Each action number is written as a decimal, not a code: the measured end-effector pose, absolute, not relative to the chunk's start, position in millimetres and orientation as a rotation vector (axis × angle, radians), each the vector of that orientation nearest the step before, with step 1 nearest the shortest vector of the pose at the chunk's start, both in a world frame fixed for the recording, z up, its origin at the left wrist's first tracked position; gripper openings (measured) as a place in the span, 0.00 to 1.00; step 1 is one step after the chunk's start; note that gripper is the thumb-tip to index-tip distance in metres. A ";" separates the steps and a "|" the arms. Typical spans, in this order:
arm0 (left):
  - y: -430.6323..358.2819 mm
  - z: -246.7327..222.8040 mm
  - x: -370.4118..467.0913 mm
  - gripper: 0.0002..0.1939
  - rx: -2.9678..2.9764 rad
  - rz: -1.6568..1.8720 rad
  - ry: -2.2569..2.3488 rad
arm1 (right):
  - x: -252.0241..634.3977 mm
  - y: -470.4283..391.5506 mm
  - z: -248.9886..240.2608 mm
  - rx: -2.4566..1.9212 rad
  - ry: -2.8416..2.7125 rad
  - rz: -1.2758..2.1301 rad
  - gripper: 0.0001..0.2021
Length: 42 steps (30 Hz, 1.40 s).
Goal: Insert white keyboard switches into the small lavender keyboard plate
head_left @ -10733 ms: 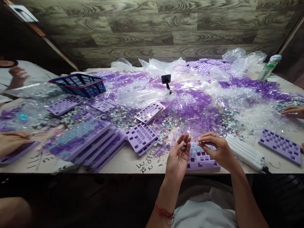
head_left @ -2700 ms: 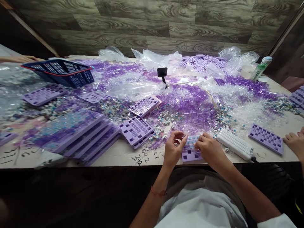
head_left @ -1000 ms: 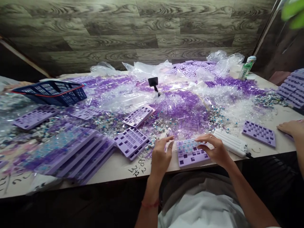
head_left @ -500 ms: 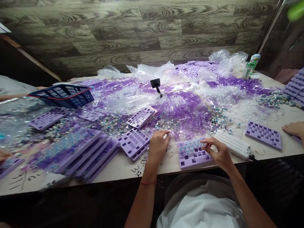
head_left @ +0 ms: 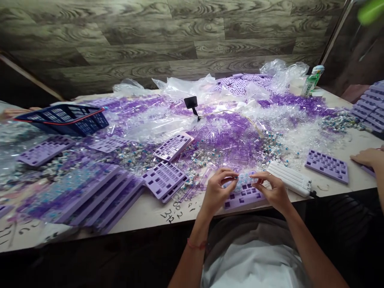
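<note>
In front of me lies a purple keyboard-like plate (head_left: 240, 201) with square holes. Clear pieces with blue centres (head_left: 243, 181) fill its far rows, while holes in the nearer rows show dark. My left hand (head_left: 220, 187) is over the plate's left side, thumb and forefinger closed at the far row; anything between them is too small to make out. Over the right side, my right hand (head_left: 271, 189) has its fingers bent in a pinch at the clear pieces. What its fingertips hold, if anything, is hidden.
Left are stacked purple plates (head_left: 102, 192) and a dark blue basket (head_left: 69, 120). A white power strip (head_left: 288, 178) and another plate (head_left: 327, 166) lie right, near another person's hand (head_left: 367, 158). Beyond are purple clear parts (head_left: 234, 140), a black stand (head_left: 191, 103) and a bottle (head_left: 312, 82).
My left hand has moved right from the table onto the plate. My right hand stays at the plate's right side. The view has shifted slightly.
</note>
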<state>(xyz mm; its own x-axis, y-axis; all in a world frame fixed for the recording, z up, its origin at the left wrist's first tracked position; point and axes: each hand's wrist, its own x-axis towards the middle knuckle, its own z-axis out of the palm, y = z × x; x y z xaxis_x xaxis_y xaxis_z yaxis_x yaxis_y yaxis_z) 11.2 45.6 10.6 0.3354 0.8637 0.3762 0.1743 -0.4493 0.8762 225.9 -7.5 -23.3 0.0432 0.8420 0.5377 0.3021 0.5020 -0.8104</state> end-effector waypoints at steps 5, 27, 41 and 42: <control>36.2 3.9 26.2 0.05 2.091 1.102 0.932 | 228.6 -7.1 -24.5 -1.051 -1.481 0.576 0.10; 18.3 10.6 28.0 0.04 2.663 0.869 1.167 | 226.5 -9.3 -18.8 -1.090 -1.436 0.601 0.11; 30.3 26.4 25.8 0.07 2.896 0.685 0.939 | 225.5 -9.5 -15.9 -1.080 -1.415 0.609 0.11; 31.0 29.0 26.0 0.07 2.916 0.634 0.923 | 225.5 -9.5 -15.9 -1.084 -1.416 0.608 0.11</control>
